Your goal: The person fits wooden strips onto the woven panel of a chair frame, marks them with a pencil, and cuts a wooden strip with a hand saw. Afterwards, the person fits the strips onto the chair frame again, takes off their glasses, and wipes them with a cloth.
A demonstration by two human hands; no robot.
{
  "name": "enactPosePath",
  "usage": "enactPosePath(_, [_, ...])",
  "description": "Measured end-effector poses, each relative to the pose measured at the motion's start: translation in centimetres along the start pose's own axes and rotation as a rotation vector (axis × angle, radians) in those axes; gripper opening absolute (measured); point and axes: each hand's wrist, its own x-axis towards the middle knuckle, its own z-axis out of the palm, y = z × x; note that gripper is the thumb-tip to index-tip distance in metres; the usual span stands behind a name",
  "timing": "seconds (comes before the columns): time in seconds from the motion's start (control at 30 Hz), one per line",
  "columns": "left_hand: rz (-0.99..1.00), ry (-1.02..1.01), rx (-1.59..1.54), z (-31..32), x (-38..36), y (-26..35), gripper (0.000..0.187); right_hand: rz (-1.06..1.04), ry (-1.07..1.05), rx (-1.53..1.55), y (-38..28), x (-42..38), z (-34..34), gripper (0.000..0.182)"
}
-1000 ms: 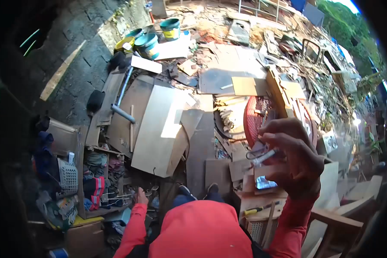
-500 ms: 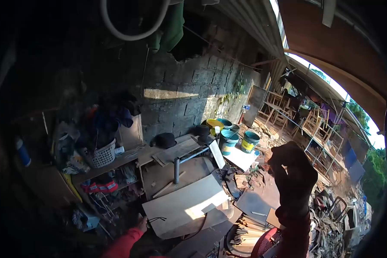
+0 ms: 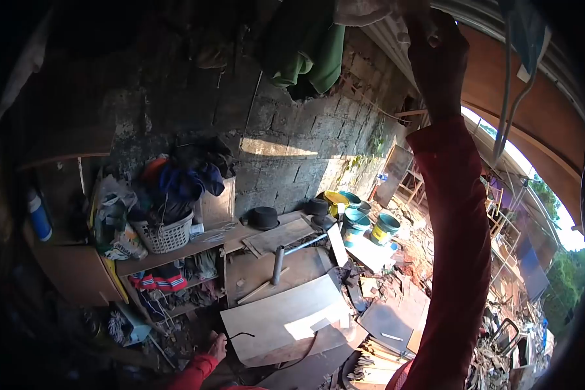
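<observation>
My left hand (image 3: 218,346) is low in the view, closed round a pair of eyeglasses; one thin dark temple (image 3: 242,335) sticks out to the right, and the rest is hidden by the fingers. My right hand (image 3: 437,49) is raised to the top edge under the roof, its red sleeve crossing the right side. Its bent fingers are at a pale cloth (image 3: 364,12), apparently pinching it, though the upper frame edge cuts off part of this. A green cloth (image 3: 312,62) hangs just left of the pale one.
A large pale board (image 3: 283,315) lies on the workbench beside a metal pipe (image 3: 278,265). Several buckets (image 3: 385,227) stand near the block wall. On the left shelf is a white basket (image 3: 166,235) of clothes. Debris (image 3: 500,331) covers the ground at right.
My right hand has risen from mid-view to the pale cloth at the top. The view has tilted upward. My left hand still holds the eyeglasses, with less of them showing.
</observation>
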Motion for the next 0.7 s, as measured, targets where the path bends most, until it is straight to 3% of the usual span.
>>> enactPosePath(0.03, [-0.156, -0.098, -0.170, -0.8, -0.2, 1.1, 0.018, -0.251, -0.030, -0.123, 0.7, 0.0, -0.2, 0.026])
enactPosePath(0.1, [-0.015, -0.023, -0.060, -0.9, -0.2, 1.0, 0.013, -0.733, -0.109, -0.356, 2.7, -1.0, -0.8, 0.044])
enactPosePath(0.17, [-0.023, -0.044, -0.068, -2.2, 0.0, 2.2, 0.009, -0.476, -0.486, -0.321, -3.1, -5.6, -2.2, 0.036])
enactPosePath(0.2, [-0.058, -0.060, -0.090, -3.4, 0.3, 3.3, 0.008, -0.531, -0.680, -0.414, -5.3, -7.8, -3.8, 0.037])
enactPosePath(0.23, [-0.007, -0.028, -0.040, -4.5, 0.9, 4.0, 0.006, -0.392, -0.923, -0.327, -7.2, -10.3, -5.1, 0.035])
enactPosePath(0.27, [0.011, 0.030, 0.007, -6.2, 1.8, 5.7, 0.008, -0.185, -1.020, -0.045, -8.6, -13.4, -6.3, 0.032])
enactPosePath(0.3, [0.050, 0.078, 0.034, -7.4, 2.9, 6.5, 0.008, 0.061, -1.244, 0.191, -9.4, -16.1, -7.9, 0.015])
enactPosePath(0.33, [0.120, 0.196, 0.050, -8.5, 4.0, 7.4, 0.009, 0.133, -1.360, 0.329, -10.2, -20.0, -9.6, 0.019])
enactPosePath(0.37, [-0.099, 0.163, -0.086, -9.7, 4.8, 9.3, 0.008, 0.209, -1.478, 0.474, -11.2, -23.8, -11.1, 0.025])
enactPosePath(0.4, [-0.197, 0.149, -0.211, -10.7, 5.8, 10.4, 0.016, 0.384, -1.243, 0.695, -13.2, -26.1, -11.6, 0.025])
enactPosePath(0.43, [-0.343, 0.134, -0.433, -11.6, 7.2, 12.0, 0.019, 0.617, -1.163, 0.738, -14.1, -29.8, -13.3, 0.022])
enactPosePath(0.47, [-0.356, 0.112, -0.547, -12.2, 8.4, 12.4, 0.020, 0.544, -1.125, 0.708, -14.2, -33.5, -14.0, 0.011])
enactPosePath(0.5, [-0.292, 0.108, -0.541, -12.7, 9.5, 13.2, 0.021, 0.983, -1.129, 0.766, -15.3, -33.4, -14.5, 0.011])
enactPosePath(0.57, [-0.320, 0.155, -0.763, -13.3, 11.7, 16.7, 0.030, 1.370, -1.053, 0.788, -16.3, -35.6, -15.3, 0.017])
enactPosePath(0.63, [-0.305, 0.075, -0.819, -13.2, 13.6, 19.0, 0.037, 1.395, -0.829, 0.781, -17.5, -39.1, -15.2, 0.027])
enactPosePath(0.67, [-0.272, -0.005, -0.895, -12.7, 14.3, 19.7, 0.032, 1.639, -0.824, 0.743, -17.8, -41.0, -15.5, 0.035])
enactPosePath(0.7, [-0.264, -0.087, -0.933, -11.8, 14.6, 20.5, 0.026, 1.720, -0.867, 0.760, -17.9, -40.1, -15.3, 0.036])
